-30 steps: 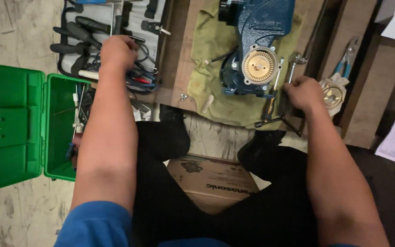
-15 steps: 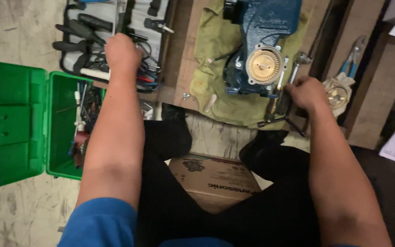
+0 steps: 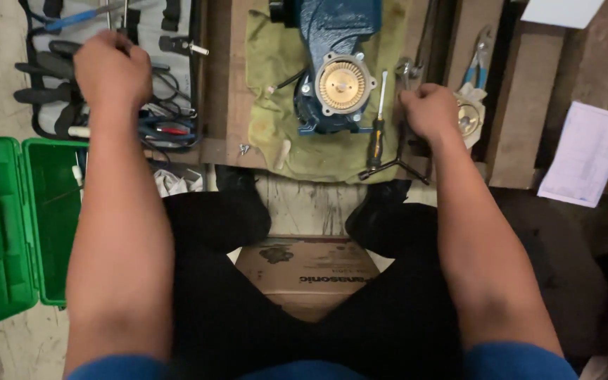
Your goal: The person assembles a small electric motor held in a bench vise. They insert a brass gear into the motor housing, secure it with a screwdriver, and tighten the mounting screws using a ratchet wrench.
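A blue pump body (image 3: 332,42) with a round brass impeller (image 3: 340,84) lies on an olive cloth (image 3: 276,134) on wooden planks. My right hand (image 3: 431,109) is curled into a fist just right of it, over the stem of a black Y-shaped wrench (image 3: 392,167). A screwdriver (image 3: 376,134) with a black and yellow handle lies between the hand and the pump. My left hand (image 3: 110,67) rests knuckles up on an open tool roll (image 3: 177,77) full of pliers and drivers. Its fingers are curled and hide what is under them.
An open green tool case (image 3: 8,225) stands at the left on the floor. A cardboard box (image 3: 304,271) sits between my legs. Blue-handled pliers (image 3: 476,60), a round brass part on a rag (image 3: 469,119) and a white paper (image 3: 585,151) lie to the right.
The view has shifted so the pump sits more to the left. My right hand has crept slightly up beside the pump. My left hand stays on the tool roll.
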